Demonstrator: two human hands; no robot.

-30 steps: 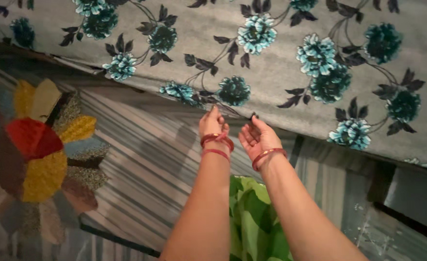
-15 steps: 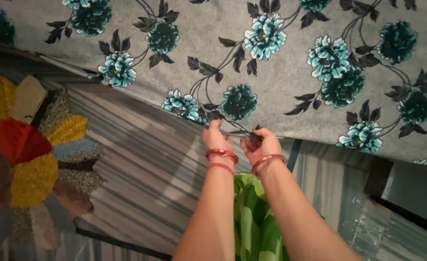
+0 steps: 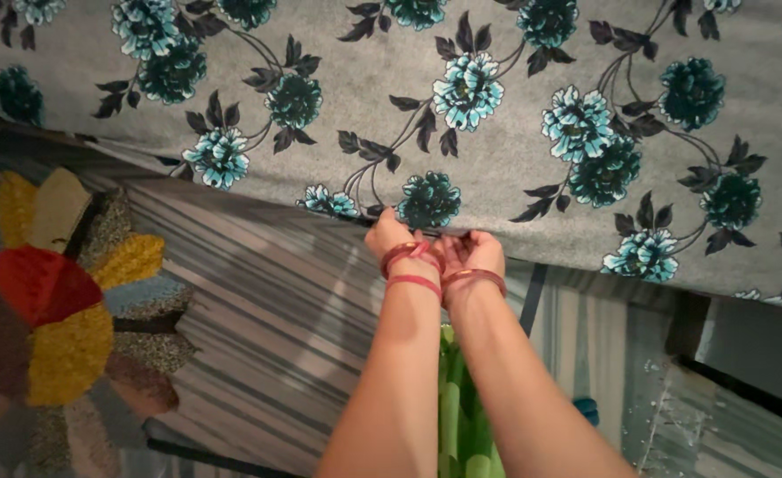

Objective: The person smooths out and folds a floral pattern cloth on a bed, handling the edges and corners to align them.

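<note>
Head view: at far left I see a flower-shaped rug (image 3: 50, 301) in red, yellow and brown lying on a striped mat (image 3: 276, 292). At centre, my left hand (image 3: 391, 237) and right hand (image 3: 472, 252) sit side by side, wrists touching, each with red bangles (image 3: 413, 265). Both sets of fingers are curled tight on the lower edge of the grey floral sheet (image 3: 497, 133), which fills the upper frame. Green cloth (image 3: 466, 416) shows below between my forearms.
</note>
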